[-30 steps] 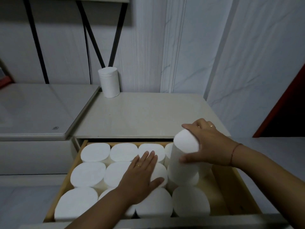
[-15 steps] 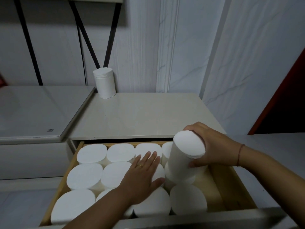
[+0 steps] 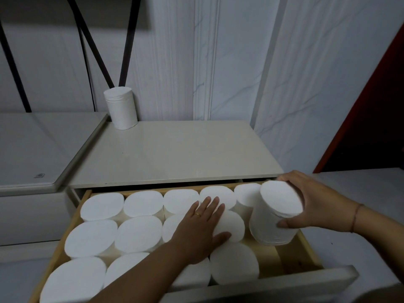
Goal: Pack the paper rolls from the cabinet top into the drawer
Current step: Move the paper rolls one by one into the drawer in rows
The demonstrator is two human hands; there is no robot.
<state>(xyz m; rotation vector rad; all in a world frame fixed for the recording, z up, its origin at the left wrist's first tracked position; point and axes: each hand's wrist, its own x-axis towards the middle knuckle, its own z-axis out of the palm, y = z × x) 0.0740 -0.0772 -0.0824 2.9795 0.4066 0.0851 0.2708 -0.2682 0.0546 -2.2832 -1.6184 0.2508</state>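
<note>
Fingers of the right hand are wrapped round a paper roll, thumb on the near side, the rest curled over the far rim. Roll is tilted, top leaning toward the camera, base partway down into the gap at the right end of the drawer. Left hand lies flat and spread, gripping nothing, palm pressing on the packed rolls just left of the held one.

Judgement: step in hand is seating this roll in the middle row's right-end slot.

- Keep the left palm pushing the neighbours away from the right fingers so the gap stays open.
- Bring the roll upright before pushing down; tilted, its base edge may catch on the roll beside it or on the drawer's right wall.
- Press from the top face once it's square, then slide the fingers out upward.

One roll left, upright at the back left corner of the cabinet surface, well beyond both hands. Front-right slot looks free for it.
</note>
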